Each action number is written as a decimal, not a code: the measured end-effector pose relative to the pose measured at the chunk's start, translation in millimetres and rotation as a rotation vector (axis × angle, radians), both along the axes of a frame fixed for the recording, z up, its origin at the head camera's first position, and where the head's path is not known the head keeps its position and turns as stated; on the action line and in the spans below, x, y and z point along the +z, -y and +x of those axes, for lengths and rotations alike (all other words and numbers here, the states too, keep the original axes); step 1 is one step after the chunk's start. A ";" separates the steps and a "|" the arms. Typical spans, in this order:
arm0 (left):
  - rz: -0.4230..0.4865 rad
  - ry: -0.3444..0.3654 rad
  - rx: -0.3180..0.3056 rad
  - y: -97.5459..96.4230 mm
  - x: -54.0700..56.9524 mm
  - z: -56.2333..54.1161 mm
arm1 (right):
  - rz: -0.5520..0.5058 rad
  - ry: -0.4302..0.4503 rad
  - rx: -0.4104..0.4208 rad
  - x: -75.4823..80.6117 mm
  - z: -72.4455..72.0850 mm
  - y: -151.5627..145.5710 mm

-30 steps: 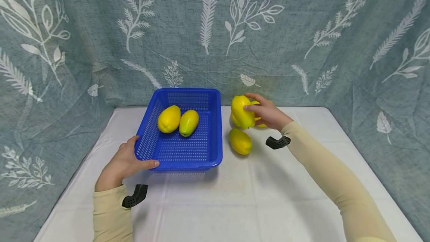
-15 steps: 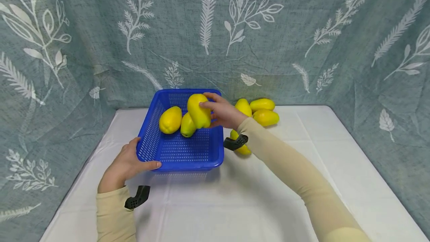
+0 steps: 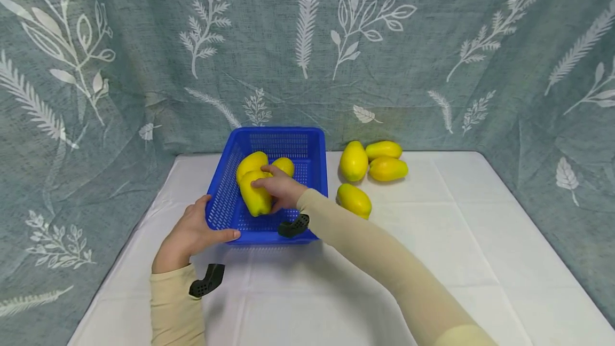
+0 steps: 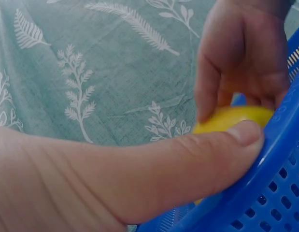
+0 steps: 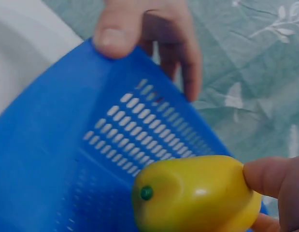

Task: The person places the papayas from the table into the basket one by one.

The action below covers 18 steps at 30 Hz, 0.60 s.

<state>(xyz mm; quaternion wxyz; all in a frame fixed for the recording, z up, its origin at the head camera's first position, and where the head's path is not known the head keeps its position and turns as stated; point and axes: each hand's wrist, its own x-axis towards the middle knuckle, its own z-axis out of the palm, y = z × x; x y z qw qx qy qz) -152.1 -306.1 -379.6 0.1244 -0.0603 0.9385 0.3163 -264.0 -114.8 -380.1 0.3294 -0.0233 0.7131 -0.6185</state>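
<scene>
My right hand [image 3: 283,188] grips a yellow papaya [image 3: 255,194] inside the blue plastic basket [image 3: 317,218]. In the right wrist view this papaya [image 5: 197,193] shows a green stem end, with my thumb on its other end. Two more papayas lie in the basket: one [image 3: 251,163] behind the held one, partly hidden, and another [image 3: 284,165] beyond my right hand. At the basket's near left corner, my left hand [image 3: 192,234] holds the rim. The left wrist view has the left thumb [image 4: 202,154] lying over the rim [image 4: 265,154].
Right of the basket, several papayas lie on the white-covered table [image 3: 432,260]: one [image 3: 354,201] near, one [image 3: 354,162] behind it, and two [image 3: 388,168] side by side. A grey-green leaf-patterned curtain [image 3: 269,68] hangs behind and at both sides.
My right hand has carried a papaya leftward from the group on the table and down into the basket, near its left side. My left hand stays at the basket's corner.
</scene>
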 end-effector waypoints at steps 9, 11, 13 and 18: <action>0.018 -0.011 -0.026 1.0 -1.5 0.8 | 0.034 0.041 0.025 -19.3 6.5 20.0; 0.022 -0.007 -0.024 0.8 -1.8 1.5 | 0.039 0.049 0.029 -21.2 7.3 21.6; 0.024 -0.005 -0.024 0.9 -1.8 2.3 | 0.041 0.061 0.029 -22.6 7.8 23.5; 0.017 -0.010 -0.027 2.8 -0.6 3.4 | 0.043 0.087 0.030 -23.3 8.2 28.8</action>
